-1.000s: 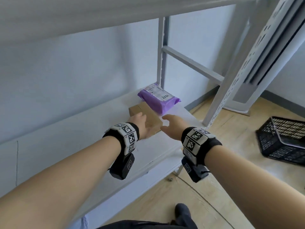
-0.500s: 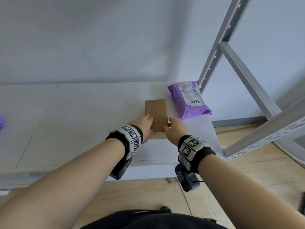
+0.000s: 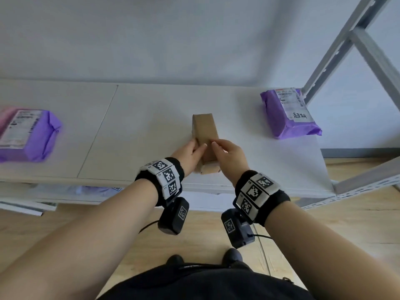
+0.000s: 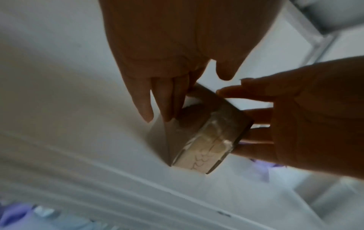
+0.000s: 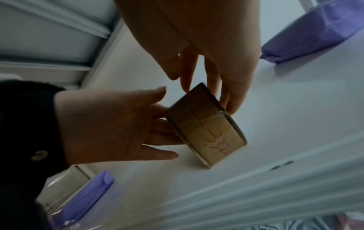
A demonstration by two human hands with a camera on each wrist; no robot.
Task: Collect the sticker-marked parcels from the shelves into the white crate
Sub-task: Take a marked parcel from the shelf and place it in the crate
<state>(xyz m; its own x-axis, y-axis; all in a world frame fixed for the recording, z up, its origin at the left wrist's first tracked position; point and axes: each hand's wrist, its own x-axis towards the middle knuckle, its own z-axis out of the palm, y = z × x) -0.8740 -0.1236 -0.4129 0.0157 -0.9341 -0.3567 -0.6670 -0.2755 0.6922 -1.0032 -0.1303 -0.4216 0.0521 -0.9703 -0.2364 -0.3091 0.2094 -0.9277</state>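
I am watching both hands working on the brown box [image 3: 204, 135], which is standing tilted up on one long edge on the white shelf [image 3: 134, 131], near its front edge. The left hand [image 3: 190, 153] is pressing its straight fingers [image 4: 167, 99] against the box's left face, with the thumb lying over the top, so it is holding the box without curling round it. The right hand [image 3: 229, 158] is doing the same from the other side, its fingers [image 5: 228, 87] lying flat along the right face and its thumb reaching over the top edge. In the wrist views the near end of the box is showing clear tape and some handwriting I cannot read. A purple parcel [image 3: 290, 113] with a white label is lying at the shelf's right end beside the metal post [image 3: 337, 48], and another purple parcel [image 3: 28, 135] is lying well apart at the left.
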